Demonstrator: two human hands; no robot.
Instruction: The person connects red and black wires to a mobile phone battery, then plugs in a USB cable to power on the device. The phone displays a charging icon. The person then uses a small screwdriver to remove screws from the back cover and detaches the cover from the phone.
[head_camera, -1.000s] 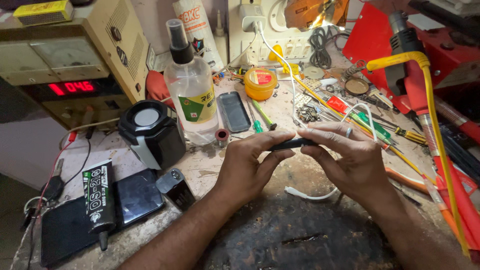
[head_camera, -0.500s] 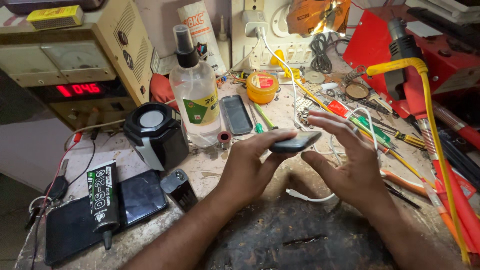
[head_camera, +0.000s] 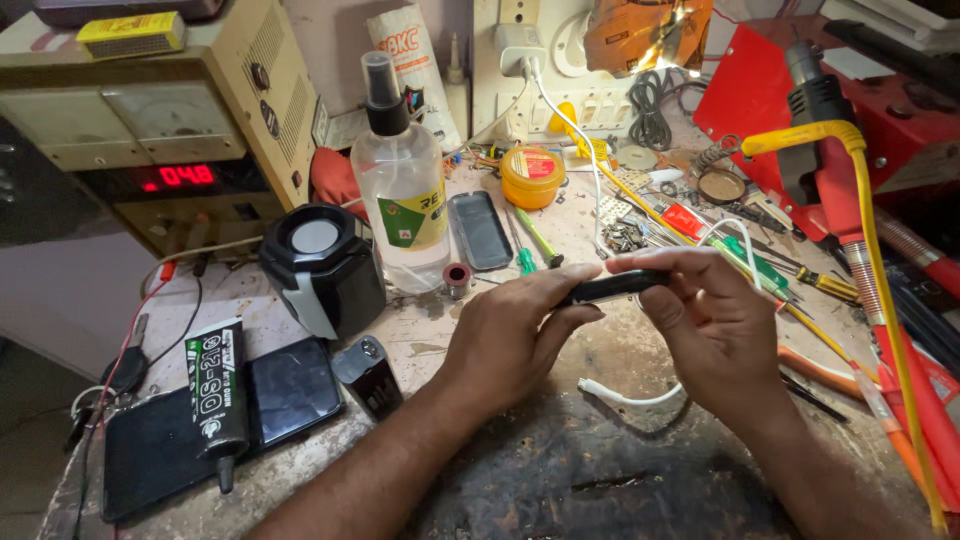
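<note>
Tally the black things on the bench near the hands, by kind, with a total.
Phones or flat devices: 3, in both hands, by the spray bottle, by the glue tube
Speaker: 1
Glue tube: 1
Small box: 1
Total: 6

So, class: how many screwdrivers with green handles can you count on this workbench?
2. One green screwdriver lies beside the dark phone cover, behind the left hand. Another green-handled one lies just beyond the right hand. The clutter may hide more.

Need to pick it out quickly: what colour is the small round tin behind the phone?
Yellow-orange tin with a red label on its lid, clearest in the head view.
</note>
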